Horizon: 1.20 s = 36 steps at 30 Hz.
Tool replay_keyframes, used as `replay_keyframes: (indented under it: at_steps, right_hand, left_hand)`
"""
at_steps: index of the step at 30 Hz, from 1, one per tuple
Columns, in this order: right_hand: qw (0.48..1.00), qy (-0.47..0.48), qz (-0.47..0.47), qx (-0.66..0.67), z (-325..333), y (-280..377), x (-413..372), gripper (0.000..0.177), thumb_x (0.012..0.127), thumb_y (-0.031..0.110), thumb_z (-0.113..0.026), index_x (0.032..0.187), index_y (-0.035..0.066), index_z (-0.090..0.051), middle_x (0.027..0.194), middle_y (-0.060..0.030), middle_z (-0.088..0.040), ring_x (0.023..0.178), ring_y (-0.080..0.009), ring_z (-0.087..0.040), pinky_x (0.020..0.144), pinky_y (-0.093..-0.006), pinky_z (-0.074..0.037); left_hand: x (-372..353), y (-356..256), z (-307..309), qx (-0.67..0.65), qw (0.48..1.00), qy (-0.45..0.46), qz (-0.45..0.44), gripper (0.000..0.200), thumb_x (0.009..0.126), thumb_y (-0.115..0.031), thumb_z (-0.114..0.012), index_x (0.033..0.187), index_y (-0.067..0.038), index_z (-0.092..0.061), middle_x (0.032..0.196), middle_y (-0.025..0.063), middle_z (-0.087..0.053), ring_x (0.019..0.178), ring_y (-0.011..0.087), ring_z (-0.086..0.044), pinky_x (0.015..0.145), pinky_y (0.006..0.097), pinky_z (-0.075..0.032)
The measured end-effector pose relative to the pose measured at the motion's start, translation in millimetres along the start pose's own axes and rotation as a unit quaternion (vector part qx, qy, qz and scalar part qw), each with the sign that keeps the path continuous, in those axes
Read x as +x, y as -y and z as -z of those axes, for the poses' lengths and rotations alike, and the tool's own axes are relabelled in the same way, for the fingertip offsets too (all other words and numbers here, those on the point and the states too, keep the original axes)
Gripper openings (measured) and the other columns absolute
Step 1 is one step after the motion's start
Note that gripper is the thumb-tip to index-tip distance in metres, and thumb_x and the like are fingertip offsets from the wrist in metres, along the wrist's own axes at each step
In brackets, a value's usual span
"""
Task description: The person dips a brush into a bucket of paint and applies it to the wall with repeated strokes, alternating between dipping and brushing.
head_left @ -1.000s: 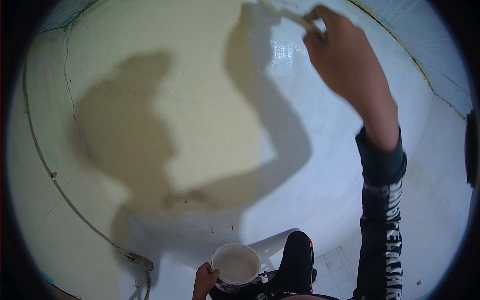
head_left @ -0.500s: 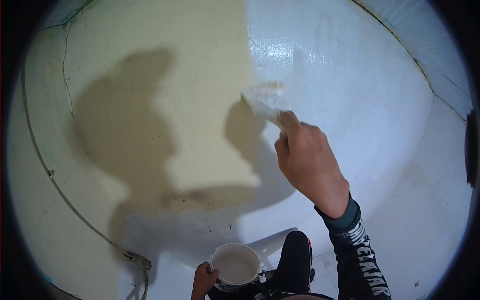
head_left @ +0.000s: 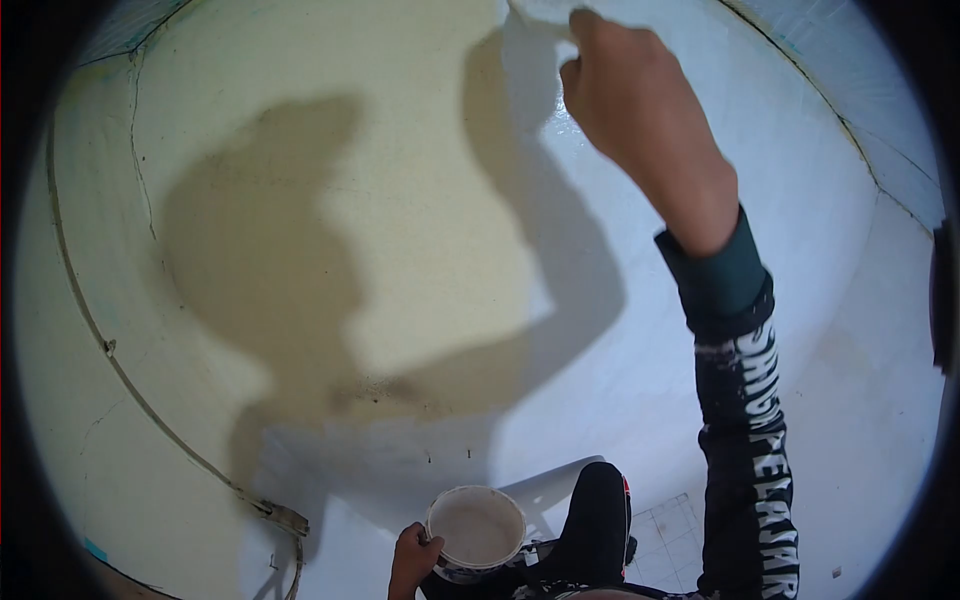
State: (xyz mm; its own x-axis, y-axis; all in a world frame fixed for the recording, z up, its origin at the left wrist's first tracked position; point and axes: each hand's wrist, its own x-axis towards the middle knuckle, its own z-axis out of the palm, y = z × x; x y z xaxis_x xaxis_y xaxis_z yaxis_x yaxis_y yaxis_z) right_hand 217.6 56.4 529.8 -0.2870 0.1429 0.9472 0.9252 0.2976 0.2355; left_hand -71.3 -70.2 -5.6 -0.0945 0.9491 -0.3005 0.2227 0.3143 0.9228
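Low at the bottom edge, nearest the wearer, a round pale bucket (head_left: 480, 503) sits by the lap, its mouth facing up. The person's left hand (head_left: 413, 560) is clamped on the bucket's left side, thumb at the rim. Just right of it rises a bent knee (head_left: 597, 505) in dark trousers with a thin red stripe. Along the right, a black sleeve (head_left: 745, 450) with white lettering and a green cuff (head_left: 722, 265) reaches up to the right hand (head_left: 645, 115), raised near the top and curled tight around a brush (head_left: 545, 18). The picture's upper edge cuts off part of the brush; whether its bristles touch the wall (head_left: 420, 230), I cannot tell. That wall is cream on the left and white on the right and along the bottom, with a glossy patch (head_left: 565, 122) below the hand. Large shadows of a head and a raised arm fall across it. At far left, a cable (head_left: 78, 285) curves down to a small box (head_left: 285, 517).
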Motion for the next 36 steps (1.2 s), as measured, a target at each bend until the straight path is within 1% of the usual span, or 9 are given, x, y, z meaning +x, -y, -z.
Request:
replay_keyframes:
  at_steps: [1,2,7,13,19,24,26,32,36]
  right_hand:
    - [0.995,-0.079,0.058,-0.004,-7,3,-9,0.007,0.084,0.002,-0.060,0.088,-0.004,-0.058,0.072,-0.0285,-0.063,0.071,-0.0493,-0.064,0.064,-0.0530,-0.054]
    - [1.000,0.006,-0.029,-0.001,-3,8,-28,0.020,0.087,0.002,-0.059,0.105,-0.003,-0.061,0.083,-0.0304,-0.064,0.084,-0.0486,-0.064,0.071,-0.0544,-0.051]
    - [0.982,0.164,-0.090,-0.006,4,41,-132,0.045,0.086,0.003,-0.064,0.130,-0.005,-0.058,0.074,-0.0221,-0.059,0.064,-0.0408,-0.061,0.056,-0.0484,-0.051]
    - [0.973,0.184,-0.116,0.081,52,40,-139,0.036,0.084,0.000,-0.063,0.119,-0.007,-0.060,0.074,-0.0233,-0.063,0.065,-0.0415,-0.065,0.060,-0.0500,-0.052]
    - [0.994,-0.094,0.046,0.017,34,8,-13,0.011,0.083,0.000,-0.062,0.093,-0.003,-0.059,0.072,-0.0262,-0.063,0.070,-0.0457,-0.064,0.063,-0.0521,-0.052]
    - [0.999,-0.032,-0.013,0.003,8,0,50,0.021,0.088,0.001,-0.058,0.102,-0.014,-0.060,0.082,-0.0311,-0.067,0.076,-0.0455,-0.066,0.068,-0.0499,-0.053]
    - [0.998,-0.064,0.004,0.007,-18,-2,29,0.018,0.088,0.001,-0.060,0.103,-0.009,-0.061,0.082,-0.0311,-0.065,0.078,-0.0460,-0.066,0.069,-0.0508,-0.053]
    - [0.994,0.070,-0.078,0.044,4,34,-65,0.024,0.086,0.000,-0.062,0.109,-0.005,-0.062,0.072,-0.0269,-0.061,0.069,-0.0460,-0.062,0.066,-0.0508,-0.051]
    - [0.997,0.008,-0.040,0.058,26,27,-55,0.015,0.085,0.002,-0.064,0.095,-0.007,-0.059,0.071,-0.0297,-0.063,0.069,-0.0447,-0.067,0.060,-0.0497,-0.055]
  left_hand:
    - [1,3,1,0.006,1.000,0.000,0.005,0.022,0.082,-0.013,-0.069,0.082,0.004,-0.055,0.068,0.0099,-0.058,0.057,0.0238,-0.070,0.051,0.0371,-0.056]
    - [3,5,2,0.012,1.000,-0.001,0.010,0.021,0.083,-0.012,-0.069,0.084,0.005,-0.056,0.069,0.0103,-0.060,0.057,0.0244,-0.071,0.052,0.0372,-0.057]
    - [-6,-17,4,-0.015,1.000,0.000,0.007,0.021,0.083,-0.012,-0.068,0.086,0.005,-0.057,0.070,0.0119,-0.062,0.057,0.0249,-0.071,0.052,0.0370,-0.057]
    - [-3,-3,3,-0.001,1.000,0.004,-0.013,0.020,0.083,-0.011,-0.068,0.086,0.005,-0.057,0.069,0.0118,-0.061,0.056,0.0246,-0.071,0.051,0.0367,-0.057]
    - [-8,-2,2,-0.014,1.000,-0.007,-0.007,0.021,0.083,-0.011,-0.069,0.083,0.005,-0.056,0.067,0.0107,-0.059,0.056,0.0240,-0.071,0.050,0.0367,-0.055]
    - [7,30,0,0.024,0.998,-0.016,-0.056,0.024,0.082,-0.007,-0.067,0.074,-0.001,-0.045,0.064,0.0110,-0.058,0.056,0.0270,-0.071,0.047,0.0376,-0.059]
    - [9,41,-5,0.089,0.980,-0.095,-0.149,0.027,0.088,-0.016,-0.066,0.078,-0.002,-0.045,0.068,0.0049,-0.041,0.062,0.0149,-0.044,0.055,0.0368,-0.043]
    - [6,32,-2,0.113,0.970,-0.098,-0.190,0.028,0.086,-0.016,-0.068,0.079,-0.001,-0.045,0.069,0.0054,-0.041,0.067,0.0154,-0.041,0.058,0.0369,-0.042]
    - [12,45,-2,0.097,0.974,-0.091,-0.183,0.026,0.086,-0.014,-0.068,0.079,-0.001,-0.046,0.069,0.0052,-0.041,0.068,0.0154,-0.040,0.058,0.0370,-0.042]
